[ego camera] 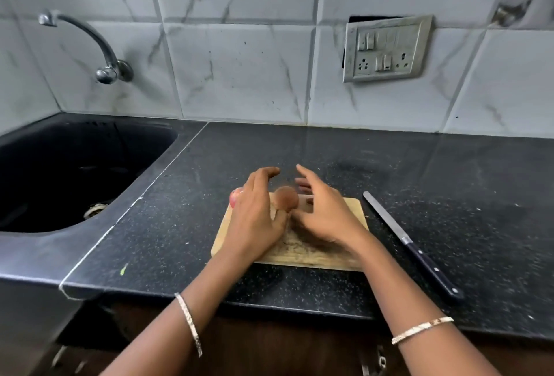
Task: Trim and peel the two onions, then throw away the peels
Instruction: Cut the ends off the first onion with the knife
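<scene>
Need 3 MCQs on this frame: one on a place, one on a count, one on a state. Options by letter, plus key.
1. Where does the knife lie?
A) in the sink
B) on the cutting board
C) on the counter, right of the cutting board

2. How many onions show on the board?
A) one
B) two
C) four

3. The right hand is:
A) open, holding nothing
B) gripping the knife
C) curled round the tap

Key:
1 C: the knife lies on the dark counter, clear of the board's right edge.
2 B: a brown onion and a pinkish onion, the latter partly behind the left hand.
3 A: its fingers are spread, and the knife lies apart from it.
</scene>
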`<state>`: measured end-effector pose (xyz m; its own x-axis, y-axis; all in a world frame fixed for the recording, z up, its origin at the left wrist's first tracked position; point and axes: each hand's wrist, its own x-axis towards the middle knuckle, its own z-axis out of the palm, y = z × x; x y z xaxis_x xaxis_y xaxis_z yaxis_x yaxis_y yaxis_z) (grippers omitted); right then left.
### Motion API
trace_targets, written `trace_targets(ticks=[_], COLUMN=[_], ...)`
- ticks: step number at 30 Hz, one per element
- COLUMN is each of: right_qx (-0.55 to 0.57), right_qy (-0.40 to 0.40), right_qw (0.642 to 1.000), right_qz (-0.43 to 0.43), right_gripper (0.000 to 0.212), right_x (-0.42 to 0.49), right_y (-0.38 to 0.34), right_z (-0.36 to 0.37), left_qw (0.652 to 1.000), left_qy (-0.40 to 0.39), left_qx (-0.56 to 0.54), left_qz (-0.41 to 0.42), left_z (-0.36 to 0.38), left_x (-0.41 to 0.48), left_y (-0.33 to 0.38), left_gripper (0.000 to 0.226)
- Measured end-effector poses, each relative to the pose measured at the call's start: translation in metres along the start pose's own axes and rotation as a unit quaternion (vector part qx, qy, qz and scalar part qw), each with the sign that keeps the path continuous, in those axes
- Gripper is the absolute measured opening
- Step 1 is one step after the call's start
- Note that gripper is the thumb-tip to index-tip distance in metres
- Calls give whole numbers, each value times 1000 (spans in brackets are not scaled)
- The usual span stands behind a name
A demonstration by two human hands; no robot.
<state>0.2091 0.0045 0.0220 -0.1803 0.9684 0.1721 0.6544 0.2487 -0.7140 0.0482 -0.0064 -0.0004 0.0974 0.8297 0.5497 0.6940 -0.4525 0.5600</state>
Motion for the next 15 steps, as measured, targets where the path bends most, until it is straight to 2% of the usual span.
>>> trace_targets(ticks=[2, 5, 8, 11, 15], right_qx=[-33, -87, -184, -271, -292], right_qy=[52, 188, 278, 246, 201], right_qw=[998, 978, 938, 913, 912], right_qz=[-4, 16, 93, 182, 207], right_gripper=[66, 38, 28, 40, 43], right_x=[-15, -49, -82, -99, -99], right_y=[2, 13, 34, 51, 57], right_z=[-19, -46, -60, -63, -62], left_qw=[999, 995, 992, 991, 994], left_qy=[-8, -34, -21, -10, -8], left_qx=[-8, -4, 16, 19, -15], left_qz=[-42, -89, -122, -131, -111], left_z=[8, 17, 28, 37, 37], left_x=[5, 12, 16, 17, 17], left_y=[3, 6, 8, 8, 3], left_gripper=[67, 78, 65, 48, 42])
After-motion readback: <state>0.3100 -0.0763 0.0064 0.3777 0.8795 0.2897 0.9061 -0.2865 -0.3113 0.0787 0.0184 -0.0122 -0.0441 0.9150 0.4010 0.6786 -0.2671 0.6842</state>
